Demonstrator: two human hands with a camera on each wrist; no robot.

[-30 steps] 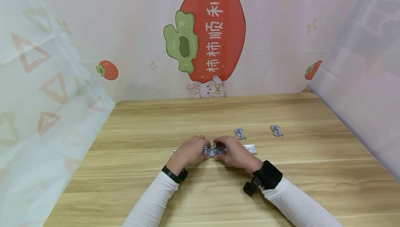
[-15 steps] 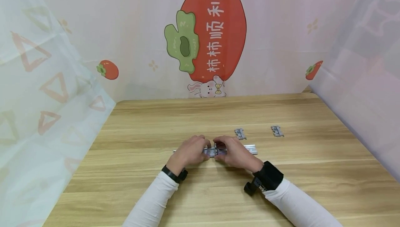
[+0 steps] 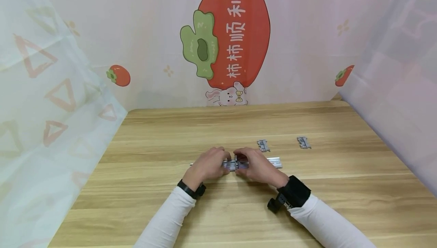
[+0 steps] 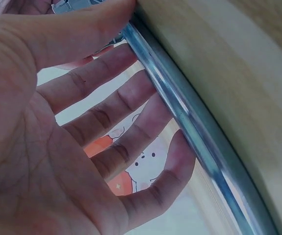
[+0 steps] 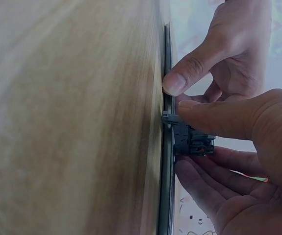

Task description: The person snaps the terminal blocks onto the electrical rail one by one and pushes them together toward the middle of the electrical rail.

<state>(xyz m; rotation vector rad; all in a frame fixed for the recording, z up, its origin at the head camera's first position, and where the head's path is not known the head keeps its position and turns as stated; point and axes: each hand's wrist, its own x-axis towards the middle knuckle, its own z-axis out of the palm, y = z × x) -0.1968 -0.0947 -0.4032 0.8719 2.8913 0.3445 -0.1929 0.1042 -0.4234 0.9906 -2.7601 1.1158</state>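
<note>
A silver slotted DIN rail [image 3: 274, 162] lies left to right on the table. My left hand [image 3: 208, 165] pinches it between thumb and fingers; in the left wrist view, fingertips line the edge of the rail [image 4: 187, 115]. Just beside that, my right hand [image 3: 260, 168] holds a grey terminal block [image 5: 194, 139] between thumb and fingers. The block stands upright across the rail, its foot right at the rail's face in the right wrist view. From the head view, both hands hide much of the rail's middle.
Two more grey terminal blocks lie flat behind the rail: the nearer block [image 3: 263, 145] and, farther right, another block [image 3: 303, 142]. A patterned cloth [image 3: 153, 51] hangs behind the wooden table [image 3: 136, 202] and along its sides.
</note>
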